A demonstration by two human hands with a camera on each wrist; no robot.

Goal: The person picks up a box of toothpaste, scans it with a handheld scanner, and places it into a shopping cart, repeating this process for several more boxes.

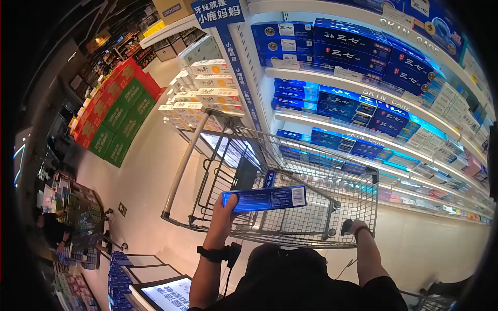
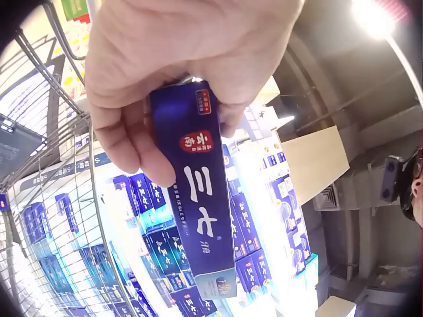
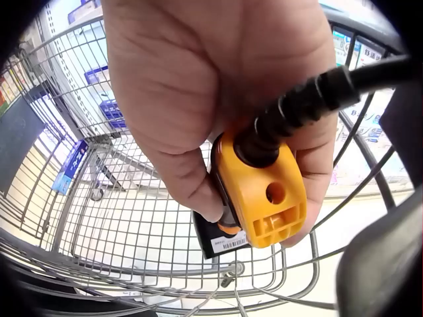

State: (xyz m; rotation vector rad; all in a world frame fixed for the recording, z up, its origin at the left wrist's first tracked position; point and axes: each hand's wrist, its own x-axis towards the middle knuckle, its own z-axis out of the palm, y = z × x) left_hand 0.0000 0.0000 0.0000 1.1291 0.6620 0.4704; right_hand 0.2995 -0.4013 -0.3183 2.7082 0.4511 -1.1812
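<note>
My left hand (image 1: 221,216) grips one end of a long blue toothpaste box (image 1: 270,199), which lies level over the shopping cart (image 1: 306,236) in the head view. The left wrist view shows the fingers and thumb around the box's end, with its printed front (image 2: 198,178) in sight. Over the cart's other end, my right hand (image 1: 359,228) holds a yellow-and-black corded handheld device (image 3: 264,185). Its thumb and fingers close around the yellow housing, and a thick black cable (image 3: 310,105) leaves it. Another blue box (image 1: 269,180) lies inside the cart.
Lit shelves with blue toothpaste boxes (image 1: 353,46) rise beyond the cart. White cartons (image 1: 215,83) are stacked at the aisle end, with red and green cartons (image 1: 116,116) farther left. Behind on the left, a person stands by another cart (image 1: 85,223). A lit display screen (image 1: 168,295) is close by.
</note>
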